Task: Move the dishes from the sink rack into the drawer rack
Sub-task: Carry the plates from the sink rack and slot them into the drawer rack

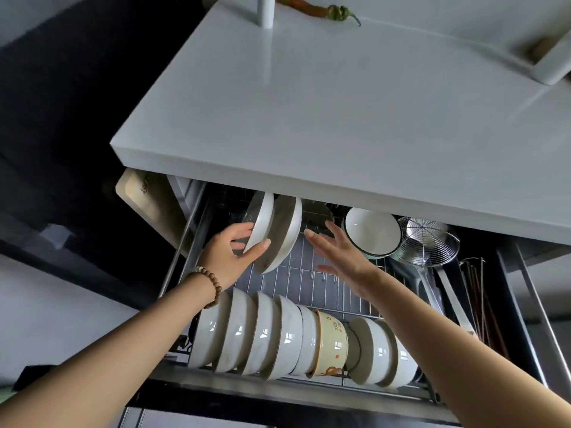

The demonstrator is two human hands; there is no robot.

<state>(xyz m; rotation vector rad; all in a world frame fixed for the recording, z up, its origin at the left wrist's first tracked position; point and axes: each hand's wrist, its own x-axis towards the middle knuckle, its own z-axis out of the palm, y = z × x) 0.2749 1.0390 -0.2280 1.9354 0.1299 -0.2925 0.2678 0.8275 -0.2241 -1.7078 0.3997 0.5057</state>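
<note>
1. A white plate point(261, 223) stands on edge at the back of the drawer rack point(309, 285), just beside a second plate point(285, 233).
2. The left hand point(228, 251) grips its lower rim.
3. The right hand point(336, 248) hovers beside the plates with fingers spread, holding nothing.
4. Bowls point(278, 335) line the rack's front.

Head view: close, steeply down into drawer rack point(324, 282).
</note>
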